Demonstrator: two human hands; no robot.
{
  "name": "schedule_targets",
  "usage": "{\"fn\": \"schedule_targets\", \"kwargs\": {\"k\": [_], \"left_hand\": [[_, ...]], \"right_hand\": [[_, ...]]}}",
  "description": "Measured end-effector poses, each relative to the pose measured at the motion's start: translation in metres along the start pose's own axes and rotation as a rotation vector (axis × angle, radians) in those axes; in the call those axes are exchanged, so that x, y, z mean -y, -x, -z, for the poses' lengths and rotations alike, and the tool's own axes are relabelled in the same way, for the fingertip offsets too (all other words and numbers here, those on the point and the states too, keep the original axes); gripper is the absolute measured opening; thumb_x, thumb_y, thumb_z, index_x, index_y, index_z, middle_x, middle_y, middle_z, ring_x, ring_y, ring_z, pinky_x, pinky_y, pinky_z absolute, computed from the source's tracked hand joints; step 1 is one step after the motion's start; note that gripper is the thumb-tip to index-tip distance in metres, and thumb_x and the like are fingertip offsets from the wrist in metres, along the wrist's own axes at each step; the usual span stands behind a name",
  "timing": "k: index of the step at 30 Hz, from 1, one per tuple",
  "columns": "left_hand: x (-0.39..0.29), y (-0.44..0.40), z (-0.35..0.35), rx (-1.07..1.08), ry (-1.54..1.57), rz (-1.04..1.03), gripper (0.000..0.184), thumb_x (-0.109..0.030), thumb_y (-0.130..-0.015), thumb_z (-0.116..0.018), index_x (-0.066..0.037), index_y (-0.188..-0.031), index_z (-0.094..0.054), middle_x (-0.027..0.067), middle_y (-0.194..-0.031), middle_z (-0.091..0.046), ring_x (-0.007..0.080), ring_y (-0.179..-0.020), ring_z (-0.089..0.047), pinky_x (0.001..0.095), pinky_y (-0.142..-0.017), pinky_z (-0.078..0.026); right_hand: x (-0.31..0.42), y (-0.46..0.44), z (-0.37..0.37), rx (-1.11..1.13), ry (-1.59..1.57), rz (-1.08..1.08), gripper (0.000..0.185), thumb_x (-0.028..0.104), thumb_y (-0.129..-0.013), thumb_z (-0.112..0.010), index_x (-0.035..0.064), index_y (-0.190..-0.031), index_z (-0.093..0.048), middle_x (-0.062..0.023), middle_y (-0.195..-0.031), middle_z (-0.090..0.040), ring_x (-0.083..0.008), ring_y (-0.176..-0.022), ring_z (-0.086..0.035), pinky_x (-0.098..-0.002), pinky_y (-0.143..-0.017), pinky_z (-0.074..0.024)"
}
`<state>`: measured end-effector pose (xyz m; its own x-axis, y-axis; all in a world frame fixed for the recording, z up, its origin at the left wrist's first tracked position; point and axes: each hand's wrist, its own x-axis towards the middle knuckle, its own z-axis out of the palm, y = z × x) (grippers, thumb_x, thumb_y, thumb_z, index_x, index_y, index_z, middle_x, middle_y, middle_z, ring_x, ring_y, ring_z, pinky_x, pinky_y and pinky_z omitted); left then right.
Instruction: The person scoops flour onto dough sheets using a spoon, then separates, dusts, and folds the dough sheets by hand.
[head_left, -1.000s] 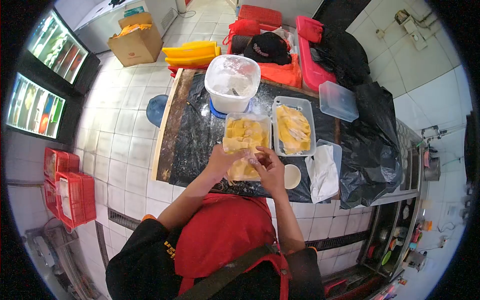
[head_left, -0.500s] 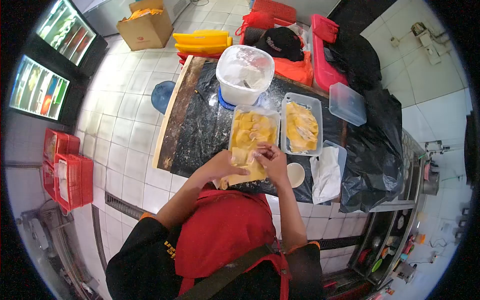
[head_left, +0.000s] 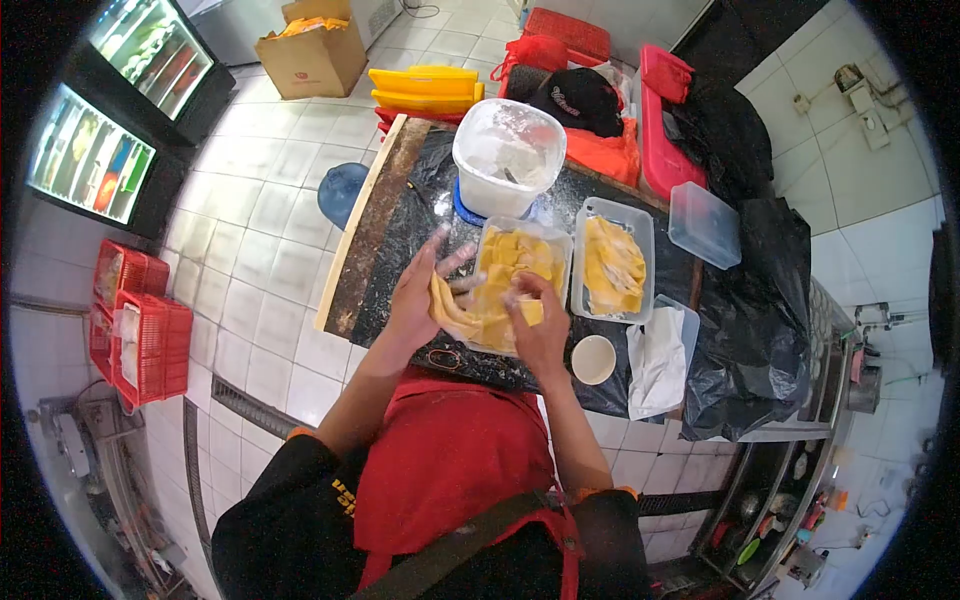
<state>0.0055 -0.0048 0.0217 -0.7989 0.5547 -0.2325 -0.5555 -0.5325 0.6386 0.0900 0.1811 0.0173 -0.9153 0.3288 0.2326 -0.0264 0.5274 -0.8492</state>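
My left hand (head_left: 410, 305) holds a bent stack of thin yellow dough wrappers (head_left: 453, 316) at the left edge of a clear plastic container, its fingers stretched out and slightly smeared by motion. My right hand (head_left: 541, 335) pinches a yellow dough piece (head_left: 533, 312) over the front of that container. Inside the container (head_left: 570, 240) lie several folded yellow dough pieces (head_left: 515, 255). Just to the right, a second clear container (head_left: 648, 255) holds more flour-dusted yellow dough (head_left: 613, 265).
Behind the containers stands a white tub (head_left: 495, 190) of white powder. A pale round cup (head_left: 594, 360), a white cloth or bag (head_left: 657, 365) and a clear lid (head_left: 705, 225) are on the right. Black plastic (head_left: 400, 225) covers the table; a brown loop (head_left: 444, 358) lies at its front.
The dough sheet that lay flat between my hands is now bent up in my left hand, which has moved up and left. My right hand now pinches a dough piece. The view has shifted slightly.
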Motion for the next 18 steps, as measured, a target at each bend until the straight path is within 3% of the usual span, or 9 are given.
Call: {"fn": "schedule_targets", "kwargs": {"k": [1,2,3,6,8,12,14,16,18], "left_hand": [[0.004,-0.004,-0.012,-0.057,0.109,-0.056,0.055,-0.038,-0.106,-0.039,-0.016,-0.153,-0.022,0.0217,-0.144,-0.045,0.0354,-0.114,-0.061,0.0405,-0.085,-0.057],[0.006,-0.009,-0.023,-0.107,0.216,-0.11,0.054,-0.037,-0.106,-0.038,-0.017,-0.153,-0.022,0.0206,-0.147,-0.041,0.0359,-0.123,-0.056,0.0439,-0.095,-0.054],[0.006,-0.014,-0.03,-0.117,0.191,-0.108,0.054,-0.037,-0.106,-0.038,-0.019,-0.153,-0.021,0.0181,-0.153,-0.034,0.0347,-0.134,-0.044,0.0465,-0.109,-0.041],[0.014,-0.03,-0.045,-0.005,0.282,-0.211,0.055,-0.04,-0.106,-0.038,-0.021,-0.154,-0.02,0.0164,-0.153,-0.035,0.0332,-0.135,-0.043,0.0442,-0.11,-0.04],[0.014,-0.032,-0.054,-0.015,0.236,-0.189,0.056,-0.043,-0.105,-0.036,-0.021,-0.154,-0.019,0.0147,-0.153,-0.035,0.0326,-0.137,-0.041,0.0435,-0.112,-0.037],[0.023,-0.032,-0.056,0.159,0.359,0.0,0.059,-0.045,-0.106,-0.033,-0.014,-0.154,-0.02,0.0138,-0.151,-0.037,0.031,-0.136,-0.042,0.0426,-0.113,-0.037],[0.045,-0.034,-0.037,0.297,0.08,0.102,0.059,-0.045,-0.104,-0.037,-0.012,-0.152,-0.028,0.014,-0.147,-0.044,0.0293,-0.132,-0.047,0.0438,-0.111,-0.039],[0.046,-0.027,-0.043,0.375,-0.172,-0.014,0.053,-0.028,-0.101,-0.044,-0.007,-0.149,-0.034,0.0143,-0.144,-0.048,0.0284,-0.131,-0.048,0.0438,-0.112,-0.038],[0.049,-0.029,-0.043,0.304,0.28,0.213,0.06,-0.013,-0.091,-0.048,-0.006,-0.149,-0.033,0.0155,-0.145,-0.047,0.0289,-0.132,-0.048,0.0434,-0.114,-0.036]], "right_hand": [[0.016,0.002,-0.001,0.088,-0.237,-0.05,0.048,0.006,-0.084,-0.072,0.0028,-0.128,-0.053,-0.0096,-0.107,-0.068,-0.0186,-0.095,-0.064,-0.0319,-0.086,-0.052],[0.023,0.005,-0.004,0.077,-0.236,-0.049,0.048,0.006,-0.084,-0.072,0.0028,-0.128,-0.053,-0.0096,-0.107,-0.068,-0.0186,-0.095,-0.064,-0.0319,-0.086,-0.052],[0.029,0.007,-0.006,0.115,-0.35,-0.11,0.051,0.005,-0.085,-0.072,0.0026,-0.131,-0.05,-0.01,-0.107,-0.068,-0.017,-0.095,-0.064,-0.0308,-0.085,-0.0527],[0.039,0.003,0.001,0.118,-0.473,-0.183,0.054,0.004,-0.087,-0.072,0.0027,-0.134,-0.047,-0.0114,-0.109,-0.068,-0.0131,-0.096,-0.064,-0.0266,-0.081,-0.054],[0.056,0.0,0.014,0.065,-0.329,-0.059,0.048,0.005,-0.087,-0.071,0.0021,-0.13,-0.05,-0.0113,-0.107,-0.069,-0.013,-0.095,-0.065,-0.0267,-0.08,-0.0544],[0.05,-0.004,0.025,-0.028,-0.218,-0.19,0.041,0.006,-0.087,-0.071,0.0016,-0.125,-0.055,-0.011,-0.103,-0.07,-0.0137,-0.093,-0.067,-0.0274,-0.08,-0.0543],[0.046,-0.009,0.027,-0.145,-0.198,-0.15,0.033,0.005,-0.088,-0.069,0.0012,-0.119,-0.059,-0.0102,-0.1,-0.071,-0.013,-0.091,-0.068,-0.0267,-0.08,-0.054],[0.035,-0.009,0.031,-0.163,-0.209,-0.177,0.031,0.004,-0.089,-0.068,0.0015,-0.118,-0.059,-0.0094,-0.102,-0.07,-0.0129,-0.09,-0.067,-0.0261,-0.08,-0.0536],[0.024,-0.008,0.033,-0.217,-0.15,-0.215,0.028,0.004,-0.089,-0.066,0.0021,-0.117,-0.059,-0.0083,-0.104,-0.068,-0.0124,-0.085,-0.066,-0.0256,-0.077,-0.0535]]}}
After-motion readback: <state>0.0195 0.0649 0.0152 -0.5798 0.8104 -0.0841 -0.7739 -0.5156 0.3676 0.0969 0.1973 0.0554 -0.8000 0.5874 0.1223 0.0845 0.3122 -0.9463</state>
